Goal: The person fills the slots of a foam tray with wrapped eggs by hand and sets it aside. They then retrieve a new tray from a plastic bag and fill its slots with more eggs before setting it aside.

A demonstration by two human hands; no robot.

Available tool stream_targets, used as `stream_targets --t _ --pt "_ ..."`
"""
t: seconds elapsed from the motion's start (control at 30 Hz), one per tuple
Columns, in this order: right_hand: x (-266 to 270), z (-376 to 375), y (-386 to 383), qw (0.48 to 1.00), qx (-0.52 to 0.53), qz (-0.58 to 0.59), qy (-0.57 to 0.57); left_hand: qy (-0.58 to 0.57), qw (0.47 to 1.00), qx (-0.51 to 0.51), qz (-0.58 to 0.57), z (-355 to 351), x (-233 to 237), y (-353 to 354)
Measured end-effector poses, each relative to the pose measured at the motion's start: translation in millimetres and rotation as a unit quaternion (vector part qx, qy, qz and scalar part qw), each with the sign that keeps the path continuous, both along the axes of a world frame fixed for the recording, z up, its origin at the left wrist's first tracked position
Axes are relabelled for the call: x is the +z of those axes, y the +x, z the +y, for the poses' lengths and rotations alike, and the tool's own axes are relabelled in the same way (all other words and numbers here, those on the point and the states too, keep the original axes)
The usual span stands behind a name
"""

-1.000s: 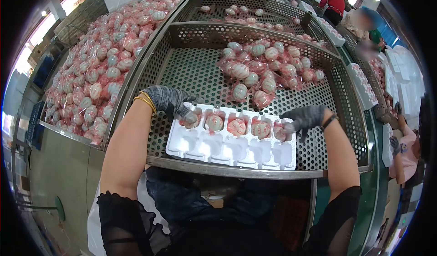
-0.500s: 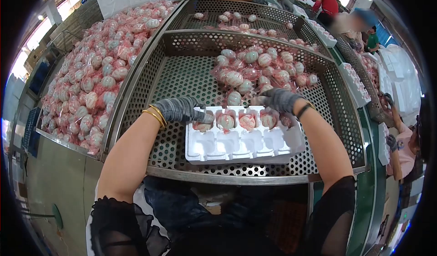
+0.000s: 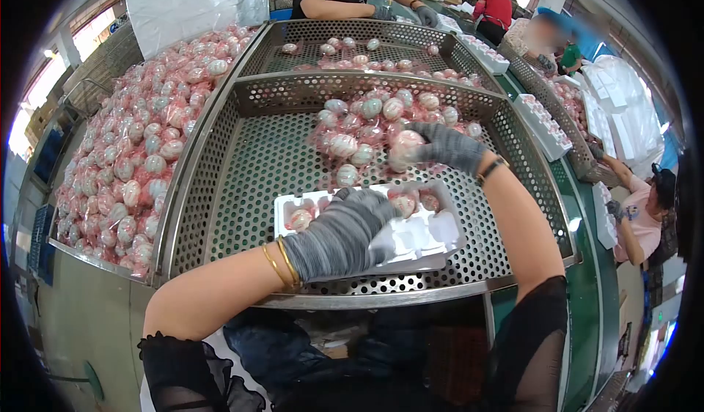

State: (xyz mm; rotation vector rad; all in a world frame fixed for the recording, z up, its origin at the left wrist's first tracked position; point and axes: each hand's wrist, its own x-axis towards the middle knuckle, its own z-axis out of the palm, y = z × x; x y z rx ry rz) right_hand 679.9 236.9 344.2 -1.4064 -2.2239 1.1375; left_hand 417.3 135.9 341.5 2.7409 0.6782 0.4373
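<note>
Gripping a pale egg in pink-tinted clear wrap (image 3: 405,151), the grey-gloved right hand (image 3: 452,149) has lifted beside the pile, centre frame. Grey-gloved left hand (image 3: 339,234) has shifted across white foam tray (image 3: 434,234), lower centre; finger grip unclear. Tray-filling apparently continuing.

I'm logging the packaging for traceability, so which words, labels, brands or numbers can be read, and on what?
No text is readable.
Wrapped eggs in the white tray: reddish marks, too blurred to read.
Egg at the right hand: nothing legible.
Pink shirt: small chest print, too small to read.
</note>
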Motion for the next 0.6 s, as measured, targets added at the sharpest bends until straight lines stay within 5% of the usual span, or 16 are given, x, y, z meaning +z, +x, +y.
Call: stream_targets --t 0.1,0.13,0.17,0.2,0.27,0.37,0.6 --pt "30 -50 11 0.956 0.031 0.283 -0.065 -0.343 0.888 0.159 -0.263 16 7 31" --pt "31 -64 10 0.942 0.005 0.32 -0.104 -0.419 0.844 0.132 -0.308 17 15 31" --pt "30 -76 6 0.922 -0.022 0.357 -0.145 -0.204 0.934 0.073 -0.284 30 3 34" --pt "29 -88 -7 0.891 -0.02 0.421 -0.169 0.022 0.97 0.011 -0.241 50 -21 39" --pt "25 -91 -10 0.915 0.001 0.383 -0.126 -0.28 0.91 -0.001 -0.305 36 -10 35" --pt "25 -93 -19 0.935 -0.011 0.346 -0.079 -0.597 0.702 0.04 -0.388 20 9 24" --pt "2 -89 -16 0.965 -0.024 0.247 0.089 -0.562 0.687 0.093 -0.451 26 -15 19"
